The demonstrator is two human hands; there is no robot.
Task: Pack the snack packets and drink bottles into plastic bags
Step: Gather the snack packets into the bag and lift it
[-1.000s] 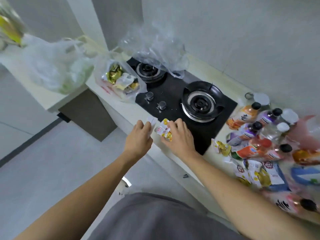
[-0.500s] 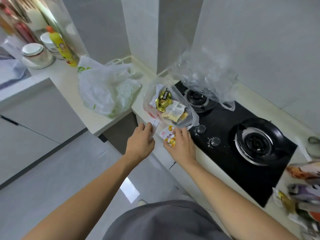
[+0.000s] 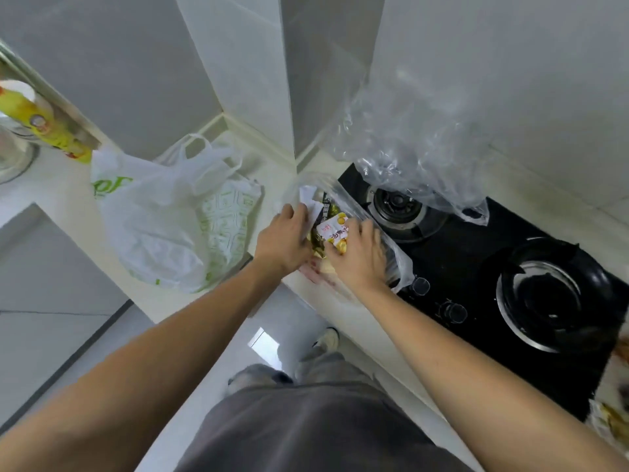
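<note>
Clear plastic bag [image 3: 396, 257] lies open directly under our hands. Our right hand [image 3: 357, 257] pinches the orange snack packet [image 3: 335, 231] over its mouth; our left hand [image 3: 284, 238] grips a white packet [image 3: 311, 204] just beside, equally near.

Both forearms are bare to the edge of the view, with no sleeves, watch or rings showing on the left hand [image 3: 284, 241] or right hand [image 3: 357, 255]. Below them hang loose grey trousers [image 3: 306, 424] and a light-coloured shoe [image 3: 328, 338].
</note>
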